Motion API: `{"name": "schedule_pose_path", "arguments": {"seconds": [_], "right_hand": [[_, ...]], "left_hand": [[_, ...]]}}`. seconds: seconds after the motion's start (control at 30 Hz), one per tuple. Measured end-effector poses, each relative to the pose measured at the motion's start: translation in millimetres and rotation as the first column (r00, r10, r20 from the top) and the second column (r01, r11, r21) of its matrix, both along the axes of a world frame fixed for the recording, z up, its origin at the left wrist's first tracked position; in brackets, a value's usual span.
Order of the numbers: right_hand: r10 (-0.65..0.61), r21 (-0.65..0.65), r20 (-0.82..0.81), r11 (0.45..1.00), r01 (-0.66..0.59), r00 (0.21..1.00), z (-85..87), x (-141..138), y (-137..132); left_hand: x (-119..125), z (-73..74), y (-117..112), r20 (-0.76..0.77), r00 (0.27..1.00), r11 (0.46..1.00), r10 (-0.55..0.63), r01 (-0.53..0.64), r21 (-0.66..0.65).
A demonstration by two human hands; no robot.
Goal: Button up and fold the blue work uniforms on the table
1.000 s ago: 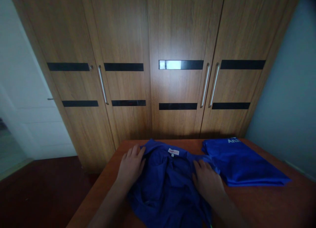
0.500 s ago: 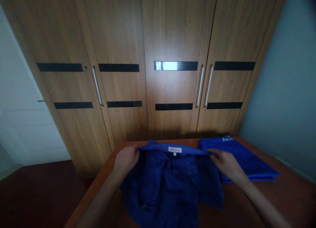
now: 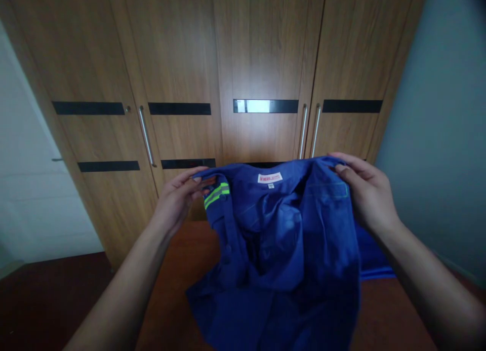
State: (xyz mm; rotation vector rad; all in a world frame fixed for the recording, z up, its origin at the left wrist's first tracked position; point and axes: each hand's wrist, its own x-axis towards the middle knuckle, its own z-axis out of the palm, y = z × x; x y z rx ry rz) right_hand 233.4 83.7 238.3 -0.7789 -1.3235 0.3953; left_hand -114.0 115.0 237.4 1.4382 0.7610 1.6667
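Note:
A blue work jacket point(image 3: 273, 300) hangs from both of my hands, its inside collar facing me. At the middle of its neck sits a white label with red print point(image 3: 270, 178). My left hand point(image 3: 182, 191) is closed on the left shoulder, beside a strip of yellow-green and grey reflective tape point(image 3: 217, 195). Gripping the right shoulder is my right hand point(image 3: 366, 189), its fingers partly behind the cloth. Buttons show along the jacket's left front edge. The lower part drapes down past the bottom of the view.
Below the jacket is a reddish-brown table point(image 3: 174, 290). Another folded blue item point(image 3: 375, 255) lies on it at the right, mostly hidden. Behind stands a wooden wardrobe point(image 3: 182, 62) with metal handles. A white door point(image 3: 26, 204) is at the left, a pale wall point(image 3: 429, 163) at the right.
Both hands have risen, lifting the jacket higher above the table. My grip has shifted from the collar band out to the shoulders, and the reflective tape and front edges now show.

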Motion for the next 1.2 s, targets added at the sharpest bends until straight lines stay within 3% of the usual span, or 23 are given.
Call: {"name": "schedule_pose_path", "arguments": {"seconds": [0.1, 0.17, 0.3, 0.4, 0.5, 0.57, 0.63, 0.7, 0.8, 0.87, 0.97, 1.03, 1.1, 1.2], "right_hand": [[-0.011, 0.218, 0.157, 0.976, -0.024, 0.988, 30.3, -12, 2], [-0.087, 0.326, 0.266, 0.945, -0.005, 0.96, 48.0, -17, 6], [-0.441, 0.545, 0.365, 0.815, 0.196, 0.82, 83.8, -24, 13], [-0.616, 0.637, 0.355, 0.71, 0.301, 0.704, 111.3, -29, 20], [-0.672, 0.668, 0.383, 0.675, 0.313, 0.633, 130.3, -37, 39], [-0.678, 0.652, 0.443, 0.692, 0.309, 0.586, 132.1, -43, 60], [-0.664, 0.601, 0.538, 0.734, 0.315, 0.519, 122.5, -50, 84], [-0.618, 0.524, 0.66, 0.786, 0.328, 0.428, 101.3, -57, 106], [-0.467, 0.371, 0.833, 0.87, 0.326, 0.298, 50.6, -67, 131], [-0.33, 0.242, 0.907, 0.917, 0.319, 0.262, 7.8, -71, 141], [-0.085, 0.013, 0.953, 0.97, 0.242, 0.292, -60.6, -74, 150], [0.042, -0.097, 0.949, 0.981, 0.166, 0.312, -101.8, -74, 150], [0.089, -0.14, 0.946, 0.979, 0.146, 0.311, -135.0, -72, 146], [0.127, -0.173, 0.925, 0.98, 0.1, 0.358, -168.4, -62, 132]], "left_hand": [[11, 26.5, -2, 0.006, 1.0, 0.983, 0.004, -0.005, 0.184], [19, 45.2, -5, -0.013, 1.0, 0.96, 0.002, 0.002, 0.28], [36, 88.7, -18, -0.047, 0.999, 0.911, -0.008, 0.027, 0.412], [47, 122.9, -22, -0.073, 0.997, 0.85, -0.038, 0.071, 0.522], [56, 146.2, -5, -0.176, 0.984, 0.772, -0.019, 0.126, 0.622], [60, 147.7, 20, -0.26, 0.963, 0.763, 0.063, 0.121, 0.635], [62, 133.5, 52, -0.337, 0.925, 0.792, 0.179, 0.068, 0.607], [61, 103.7, 83, -0.423, 0.854, 0.83, 0.301, -0.017, 0.557], [55, 37.7, 117, -0.631, 0.676, 0.906, 0.381, -0.137, 0.4], [51, -12.0, 127, -0.754, 0.581, 0.951, 0.305, -0.147, 0.271], [47, -80.9, 122, -0.841, 0.507, 0.982, 0.187, -0.124, 0.143], [45, -117.5, 111, -0.871, 0.472, 0.989, 0.137, -0.121, 0.09], [42, -145.3, 97, -0.897, 0.435, 0.994, 0.083, -0.106, 0.041], [33, -171.6, 71, -0.922, 0.385, 0.994, 0.043, -0.113, -0.001]]}}
